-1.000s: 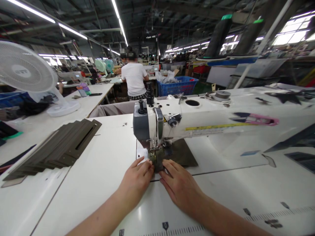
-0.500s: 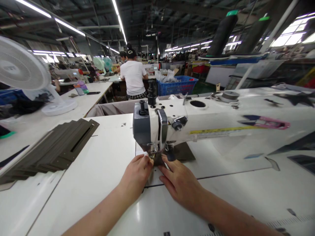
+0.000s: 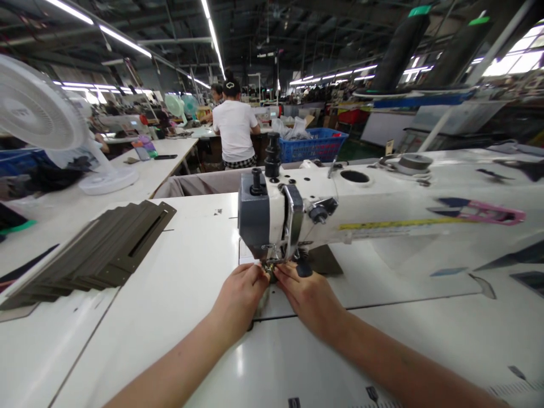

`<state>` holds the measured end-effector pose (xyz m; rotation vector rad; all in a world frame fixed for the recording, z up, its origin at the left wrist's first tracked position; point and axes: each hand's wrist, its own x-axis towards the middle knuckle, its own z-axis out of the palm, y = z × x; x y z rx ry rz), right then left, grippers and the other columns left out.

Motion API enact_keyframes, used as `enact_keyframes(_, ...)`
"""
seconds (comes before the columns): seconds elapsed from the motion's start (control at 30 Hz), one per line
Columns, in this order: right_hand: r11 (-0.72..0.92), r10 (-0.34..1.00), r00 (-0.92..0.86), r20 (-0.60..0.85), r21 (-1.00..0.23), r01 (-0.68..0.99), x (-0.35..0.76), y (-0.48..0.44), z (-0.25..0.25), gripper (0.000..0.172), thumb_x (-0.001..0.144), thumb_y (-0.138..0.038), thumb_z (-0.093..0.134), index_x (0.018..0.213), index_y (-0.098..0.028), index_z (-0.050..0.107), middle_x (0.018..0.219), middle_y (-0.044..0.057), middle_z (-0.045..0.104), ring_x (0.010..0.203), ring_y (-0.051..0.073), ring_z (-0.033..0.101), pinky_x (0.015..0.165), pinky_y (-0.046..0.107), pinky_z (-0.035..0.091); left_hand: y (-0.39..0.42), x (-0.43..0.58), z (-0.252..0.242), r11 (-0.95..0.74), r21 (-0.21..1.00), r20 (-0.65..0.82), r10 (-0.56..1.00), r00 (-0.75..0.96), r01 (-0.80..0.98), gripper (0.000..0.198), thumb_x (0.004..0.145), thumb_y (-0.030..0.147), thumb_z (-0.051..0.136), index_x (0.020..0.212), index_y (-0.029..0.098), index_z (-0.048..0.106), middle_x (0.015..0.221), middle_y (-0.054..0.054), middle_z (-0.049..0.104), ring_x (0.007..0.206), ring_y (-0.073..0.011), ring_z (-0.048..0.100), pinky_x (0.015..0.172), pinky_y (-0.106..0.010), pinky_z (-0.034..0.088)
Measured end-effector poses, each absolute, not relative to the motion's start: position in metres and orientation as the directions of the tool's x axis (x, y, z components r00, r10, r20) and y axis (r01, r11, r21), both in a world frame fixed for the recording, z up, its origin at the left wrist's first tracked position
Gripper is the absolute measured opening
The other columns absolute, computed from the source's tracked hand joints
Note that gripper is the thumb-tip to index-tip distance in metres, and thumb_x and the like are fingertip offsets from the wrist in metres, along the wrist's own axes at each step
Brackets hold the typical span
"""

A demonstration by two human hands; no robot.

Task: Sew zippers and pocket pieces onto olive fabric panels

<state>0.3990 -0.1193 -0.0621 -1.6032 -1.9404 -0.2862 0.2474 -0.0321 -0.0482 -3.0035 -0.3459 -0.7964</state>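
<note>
1. Dark fabric piece (image 3: 323,262) lies under the head of the sewing machine (image 3: 297,218), just below the middle of the frame. Most of it is hidden by the machine and the hands; only a dark corner shows to the right of the needle area.
2. Left hand (image 3: 241,294) and right hand (image 3: 308,294) sit close together, fingertips nearly meeting at the presser foot (image 3: 271,266). Both press flat on the work, one on each side of the foot. Neither is clamped around anything that I can make out.
3. Judging by this, the step in hand is guiding the piece at the needle, at or near the start of a seam. The next move calls for even pressure from both hands and fingertips kept clear of the needle.
4. Both forearms reach up from the lower edge of the frame and converge on the machine. Wrists are low, palms down, fingers stretched forward.
5. White table (image 3: 170,294) carries a fanned stack of dark panels (image 3: 97,252) at the left of the frame, well apart from the hands.
6. Yellow tape measure (image 3: 391,224) and pink snips (image 3: 484,212) rest on the machine arm at the right.
7. White fan (image 3: 38,113) stands at the upper left; a person in a white shirt (image 3: 236,133) works at the upper middle, near a blue basket (image 3: 314,147).
</note>
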Motion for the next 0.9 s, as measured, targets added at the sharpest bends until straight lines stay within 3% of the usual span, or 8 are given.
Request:
enact_keyframes(0.23,0.245,0.825,-0.094,0.557,-0.203,0.948,0.399,-0.119,-0.059,0.028,0.09,-0.011,0.036,0.092,-0.008,0.064,0.095,0.015,0.066,0.093,0.023,0.061,0.079,0.035,0.051,-0.03,0.247,-0.051,-0.979,0.04,0.507,0.191,0.841,0.198,0.022,0.088,0.014,0.038,0.091,0.011,0.059,0.084,-0.009,0.06,0.082,-0.0201,0.058,0.077,-0.034,0.053)
enact_keyframes(0.37,0.234,0.822,-0.094,0.562,-0.182,0.955,0.398,-0.117,-0.061,0.028,0.089,-0.01,0.036,0.092,-0.007,0.064,0.094,0.015,0.066,0.091,0.023,0.062,0.078,0.034,0.052,-0.03,0.246,-0.054,-0.976,0.104,0.503,0.217,0.836,0.191,0.019,0.088,0.014,0.041,0.093,0.011,0.059,0.088,-0.01,0.06,0.087,-0.0205,0.057,0.081,-0.033,0.051)
enact_keyframes(0.57,0.201,0.818,-0.053,0.572,-0.198,0.959,0.398,-0.114,-0.064,0.027,0.089,-0.011,0.037,0.089,-0.01,0.064,0.092,0.013,0.067,0.09,0.022,0.062,0.077,0.032,0.052,-0.03,0.249,-0.054,-0.955,0.165,0.489,0.295,0.821,0.245,0.017,0.089,0.014,0.043,0.083,0.012,0.059,0.083,-0.008,0.06,0.081,-0.019,0.057,0.076,-0.033,0.052)
enact_keyframes(0.7,0.196,0.819,-0.047,0.571,-0.201,0.96,0.395,-0.113,-0.067,0.028,0.09,-0.012,0.036,0.09,-0.01,0.064,0.091,0.013,0.066,0.088,0.022,0.062,0.074,0.031,0.052,-0.03,0.251,-0.056,-0.954,0.168,0.511,0.298,0.806,0.247,0.017,0.088,0.013,0.044,0.081,0.012,0.058,0.084,-0.008,0.06,0.081,-0.0186,0.057,0.075,-0.032,0.051)
enact_keyframes(0.9,0.145,0.848,-0.08,0.524,-0.085,0.986,0.405,-0.119,-0.065,0.02,0.087,-0.014,0.042,0.097,-0.011,0.059,0.091,0.012,0.064,0.083,0.022,0.06,0.07,0.032,0.049,-0.027,0.246,-0.057,-0.941,0.084,0.499,0.324,0.803,0.328,0.016,0.088,0.017,0.045,0.08,0.014,0.059,0.08,-0.006,0.06,0.073,-0.0182,0.058,0.069,-0.032,0.051)
